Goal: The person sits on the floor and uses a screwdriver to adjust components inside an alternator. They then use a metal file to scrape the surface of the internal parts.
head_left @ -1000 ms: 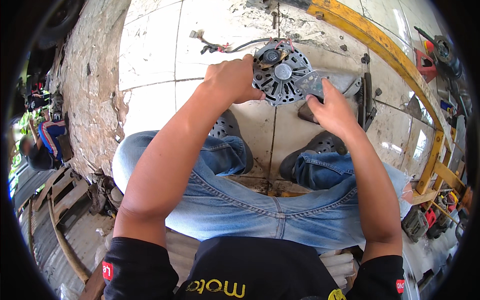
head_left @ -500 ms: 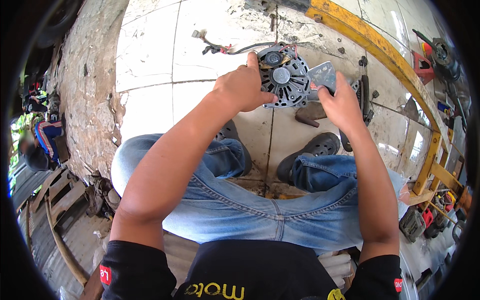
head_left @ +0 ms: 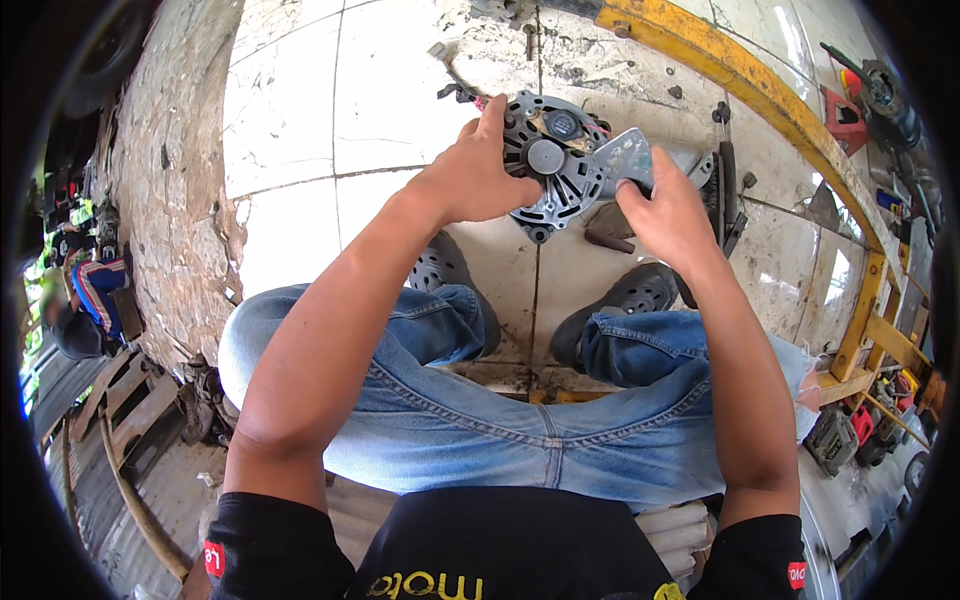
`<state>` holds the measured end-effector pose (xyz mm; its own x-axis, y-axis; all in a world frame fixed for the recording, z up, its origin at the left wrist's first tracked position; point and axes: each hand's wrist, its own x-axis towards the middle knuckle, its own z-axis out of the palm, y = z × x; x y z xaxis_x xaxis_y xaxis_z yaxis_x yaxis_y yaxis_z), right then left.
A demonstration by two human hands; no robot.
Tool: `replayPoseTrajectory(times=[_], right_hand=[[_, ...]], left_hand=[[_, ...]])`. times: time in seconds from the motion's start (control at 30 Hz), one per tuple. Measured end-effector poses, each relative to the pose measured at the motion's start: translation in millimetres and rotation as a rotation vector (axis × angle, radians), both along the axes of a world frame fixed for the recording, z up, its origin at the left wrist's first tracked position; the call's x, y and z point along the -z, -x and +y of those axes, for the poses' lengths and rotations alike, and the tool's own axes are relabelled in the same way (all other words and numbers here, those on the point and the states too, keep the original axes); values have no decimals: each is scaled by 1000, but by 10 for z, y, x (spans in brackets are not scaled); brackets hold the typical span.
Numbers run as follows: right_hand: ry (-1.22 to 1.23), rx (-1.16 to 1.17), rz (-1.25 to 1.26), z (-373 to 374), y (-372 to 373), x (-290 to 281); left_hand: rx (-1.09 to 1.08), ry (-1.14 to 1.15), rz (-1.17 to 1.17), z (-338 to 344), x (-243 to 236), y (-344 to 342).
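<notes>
A round grey alternator (head_left: pixel 545 157) with a slotted end cover rests on the tiled floor in front of me. My left hand (head_left: pixel 462 178) is closed on its left rim, index finger stretched along the far side and thumb on the near edge. From behind that hand runs a short wire harness with a pale connector (head_left: pixel 437 50). In my right hand (head_left: pixel 672 212) a flat grey metal plate (head_left: pixel 625 158) is pinched between thumb and fingers. Its left edge meets or overlaps the alternator's right rim. The undersides of both things are hidden.
A short dark rod (head_left: pixel 608 241) lies near my right shoe (head_left: pixel 640 290). Right of the plate are a finned grey part and a black bar-like tool (head_left: pixel 727 165). A yellow metal frame (head_left: pixel 745 85) curves along the far right, with a red stand (head_left: pixel 845 125) beyond it.
The alternator has turned clockwise under my left hand, and its wire harness has swung right and away from me. My right hand has shifted slightly left with the plate.
</notes>
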<state>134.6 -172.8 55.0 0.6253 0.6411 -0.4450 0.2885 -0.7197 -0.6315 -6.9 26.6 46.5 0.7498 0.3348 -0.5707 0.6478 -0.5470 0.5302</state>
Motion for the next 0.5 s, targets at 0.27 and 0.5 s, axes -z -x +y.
replayPoseTrajectory(times=[0.27, 0.5], right_hand=[[-52, -41, -20, -77, -47, 65], [-55, 33, -22, -2, -83, 111]], left_hand=[[-102, 107, -43, 13, 23, -85], [-169, 107, -59, -42, 35, -80]])
